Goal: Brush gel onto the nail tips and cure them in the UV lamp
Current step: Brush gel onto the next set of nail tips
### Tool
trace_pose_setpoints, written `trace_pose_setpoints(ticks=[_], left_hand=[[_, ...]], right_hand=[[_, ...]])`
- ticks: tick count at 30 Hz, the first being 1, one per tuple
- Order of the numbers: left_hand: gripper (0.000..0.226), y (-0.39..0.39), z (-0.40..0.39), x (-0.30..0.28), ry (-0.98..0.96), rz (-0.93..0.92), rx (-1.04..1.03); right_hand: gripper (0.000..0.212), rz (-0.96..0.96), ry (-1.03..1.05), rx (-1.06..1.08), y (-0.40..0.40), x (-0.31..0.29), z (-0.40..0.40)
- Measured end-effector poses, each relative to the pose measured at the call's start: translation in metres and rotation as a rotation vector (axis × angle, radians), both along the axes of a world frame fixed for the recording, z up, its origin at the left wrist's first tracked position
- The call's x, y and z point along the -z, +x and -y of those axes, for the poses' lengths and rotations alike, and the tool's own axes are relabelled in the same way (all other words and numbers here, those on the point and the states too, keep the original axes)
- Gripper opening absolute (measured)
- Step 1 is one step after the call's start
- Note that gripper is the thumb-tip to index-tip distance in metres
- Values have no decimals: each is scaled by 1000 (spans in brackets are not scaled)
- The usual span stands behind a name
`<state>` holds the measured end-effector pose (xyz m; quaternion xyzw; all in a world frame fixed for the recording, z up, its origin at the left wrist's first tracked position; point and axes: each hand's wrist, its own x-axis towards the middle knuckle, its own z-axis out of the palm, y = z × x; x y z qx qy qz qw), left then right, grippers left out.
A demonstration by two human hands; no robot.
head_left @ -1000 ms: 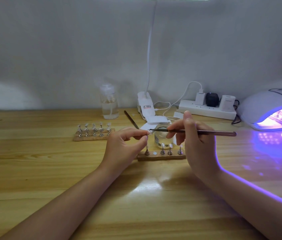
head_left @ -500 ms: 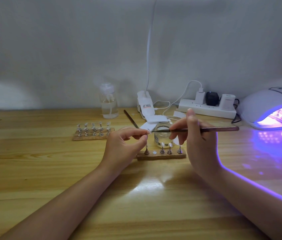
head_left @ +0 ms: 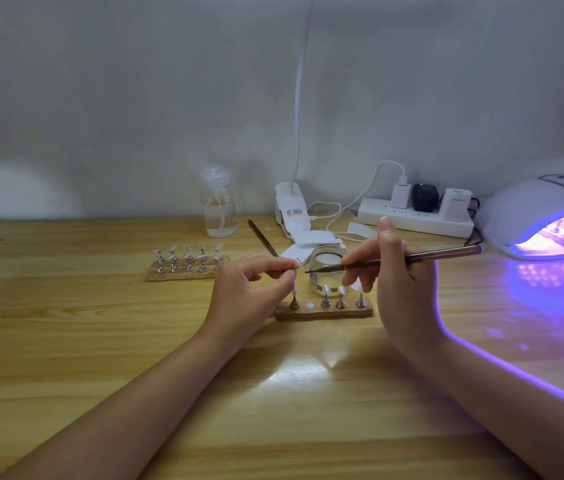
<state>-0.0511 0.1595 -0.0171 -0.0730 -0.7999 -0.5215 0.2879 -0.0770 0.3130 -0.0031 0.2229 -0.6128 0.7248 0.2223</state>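
My left hand [head_left: 252, 292] pinches a small nail tip [head_left: 297, 263] on its stand between thumb and forefinger, lifted above the near wooden holder [head_left: 323, 311]. My right hand [head_left: 394, 282] grips a thin gel brush [head_left: 412, 259], its bristles pointing left and almost touching the held tip. The holder carries several other tips on metal stands and one bare magnet spot. An open glass gel jar [head_left: 327, 270] stands just behind it. The UV lamp [head_left: 543, 216] at the right glows purple with a holder of tips inside.
A second wooden holder [head_left: 187, 263] with several tips sits at left. Behind are a clear pump bottle [head_left: 218, 202], a spare brush [head_left: 262, 237], a white clip lamp base [head_left: 292, 211], white pads [head_left: 308, 242] and a power strip [head_left: 415, 216] with plugs.
The brush handle has tilted upward at its right end and the bristles have slid slightly along the held tip. My left hand has stayed where it was.
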Motion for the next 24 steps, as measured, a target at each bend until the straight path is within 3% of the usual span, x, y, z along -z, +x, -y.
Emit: trace_pose_setpoints(ticks=[8, 17, 24], left_hand=[[23, 0, 1, 0, -10, 5, 5], [25, -2, 1, 1, -11, -14, -8], [23, -4, 3, 2, -3, -11, 11]], right_hand=[[43, 42, 49, -55, 4, -1, 3], [53, 54, -14, -22, 2, -1, 1], [43, 72, 27, -46, 5, -2, 3]])
